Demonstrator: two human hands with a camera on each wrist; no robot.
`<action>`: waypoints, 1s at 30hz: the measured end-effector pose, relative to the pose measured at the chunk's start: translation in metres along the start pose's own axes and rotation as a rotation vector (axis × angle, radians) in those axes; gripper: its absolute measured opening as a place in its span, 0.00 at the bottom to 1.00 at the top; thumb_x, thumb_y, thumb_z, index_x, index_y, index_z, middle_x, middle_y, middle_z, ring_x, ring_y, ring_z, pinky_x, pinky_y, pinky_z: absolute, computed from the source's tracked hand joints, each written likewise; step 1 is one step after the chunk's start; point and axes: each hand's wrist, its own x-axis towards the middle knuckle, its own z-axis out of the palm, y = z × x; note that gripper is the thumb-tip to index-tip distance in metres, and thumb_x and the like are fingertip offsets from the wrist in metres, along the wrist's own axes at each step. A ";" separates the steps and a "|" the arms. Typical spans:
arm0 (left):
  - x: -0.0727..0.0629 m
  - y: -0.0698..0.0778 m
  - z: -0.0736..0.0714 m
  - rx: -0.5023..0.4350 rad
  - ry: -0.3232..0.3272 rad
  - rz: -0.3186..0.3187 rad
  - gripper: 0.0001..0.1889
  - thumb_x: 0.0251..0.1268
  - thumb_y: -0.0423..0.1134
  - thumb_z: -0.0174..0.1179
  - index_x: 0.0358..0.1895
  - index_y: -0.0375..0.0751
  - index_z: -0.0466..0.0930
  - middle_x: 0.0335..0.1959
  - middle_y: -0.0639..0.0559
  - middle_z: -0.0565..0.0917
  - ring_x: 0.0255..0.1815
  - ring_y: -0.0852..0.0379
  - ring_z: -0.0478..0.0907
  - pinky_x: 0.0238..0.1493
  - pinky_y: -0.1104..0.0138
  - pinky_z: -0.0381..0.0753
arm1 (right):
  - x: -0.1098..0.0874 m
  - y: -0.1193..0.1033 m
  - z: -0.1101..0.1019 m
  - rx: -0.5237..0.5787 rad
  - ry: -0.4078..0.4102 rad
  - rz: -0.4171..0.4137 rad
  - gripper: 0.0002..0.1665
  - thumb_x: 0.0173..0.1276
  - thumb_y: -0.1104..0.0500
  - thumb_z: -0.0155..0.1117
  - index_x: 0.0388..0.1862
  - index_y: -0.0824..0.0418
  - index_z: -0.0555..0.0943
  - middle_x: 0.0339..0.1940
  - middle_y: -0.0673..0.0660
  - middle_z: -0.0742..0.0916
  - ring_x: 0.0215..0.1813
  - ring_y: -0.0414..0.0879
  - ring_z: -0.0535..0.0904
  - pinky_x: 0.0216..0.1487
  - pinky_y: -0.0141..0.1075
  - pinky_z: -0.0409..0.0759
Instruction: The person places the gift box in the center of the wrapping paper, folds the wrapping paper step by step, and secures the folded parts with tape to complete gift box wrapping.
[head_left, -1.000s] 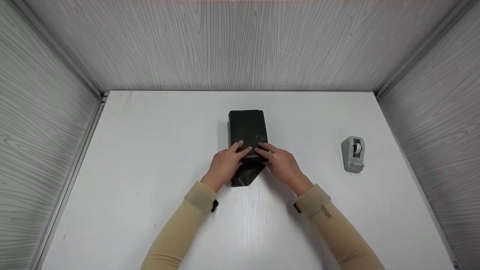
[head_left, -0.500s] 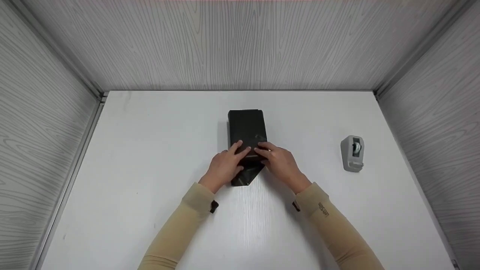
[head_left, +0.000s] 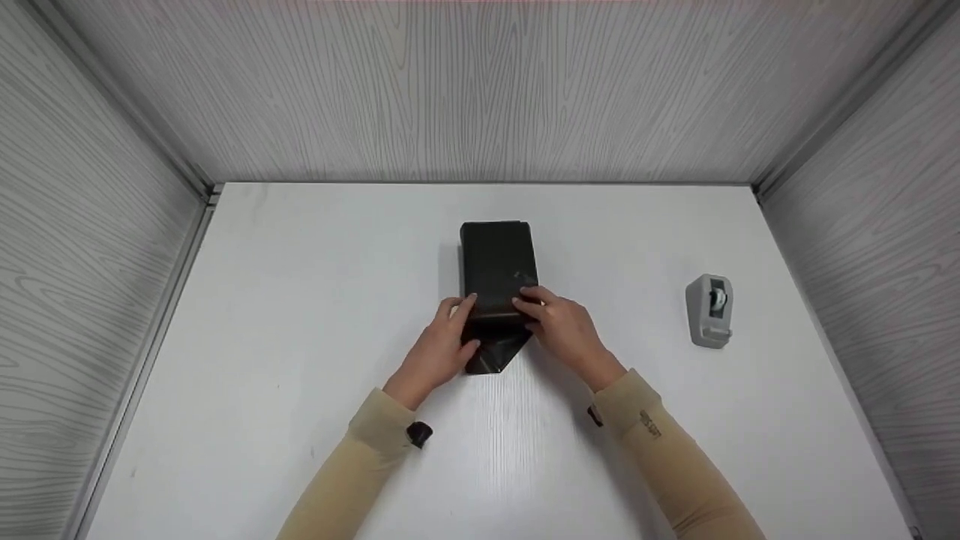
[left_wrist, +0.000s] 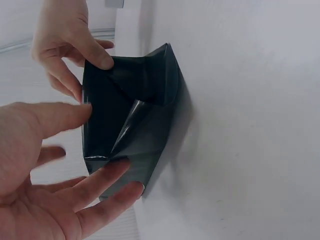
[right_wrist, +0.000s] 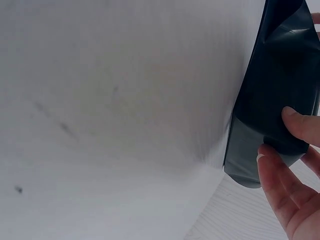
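A black box-shaped parcel [head_left: 499,262], seemingly wrapped in glossy paper, lies lengthwise on the white table. At its near end a pointed paper flap [head_left: 496,354] sticks out toward me; the left wrist view shows the creased folds [left_wrist: 142,122] there. My left hand [head_left: 437,346] is at the near left corner, its fingers spread and fairly straight along the side, with the thumb tip at the end's edge. My right hand [head_left: 564,328] grips the near right corner, fingertips on top. Its thumb [right_wrist: 300,124] presses the end face in the right wrist view.
A grey tape dispenser [head_left: 709,311] with a roll in it stands on the right of the white table [head_left: 300,300]. Grey wood-grain panels [head_left: 480,90] enclose the back and both sides.
My left hand has shifted left and toward me, its fingers moving off the parcel's top to the left edge. The right hand stays at its corner.
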 end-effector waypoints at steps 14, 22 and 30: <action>-0.003 -0.003 0.012 -0.131 0.171 -0.196 0.12 0.69 0.40 0.60 0.46 0.34 0.81 0.36 0.45 0.87 0.33 0.53 0.84 0.35 0.61 0.82 | -0.002 0.001 0.002 0.027 0.001 0.012 0.26 0.59 0.68 0.73 0.58 0.57 0.84 0.60 0.57 0.80 0.52 0.55 0.83 0.47 0.43 0.81; 0.006 -0.004 0.018 -0.008 0.279 -0.176 0.07 0.68 0.40 0.60 0.34 0.40 0.81 0.27 0.51 0.84 0.24 0.55 0.79 0.25 0.60 0.78 | 0.000 0.000 0.002 0.026 0.002 0.017 0.27 0.59 0.68 0.73 0.58 0.57 0.84 0.60 0.57 0.80 0.53 0.55 0.82 0.47 0.44 0.81; 0.015 -0.007 0.018 0.067 0.331 -0.153 0.08 0.68 0.38 0.60 0.31 0.40 0.80 0.22 0.49 0.81 0.20 0.54 0.77 0.21 0.60 0.75 | 0.003 -0.003 0.005 0.030 0.013 0.058 0.27 0.57 0.68 0.75 0.57 0.56 0.84 0.59 0.56 0.80 0.48 0.56 0.84 0.44 0.44 0.82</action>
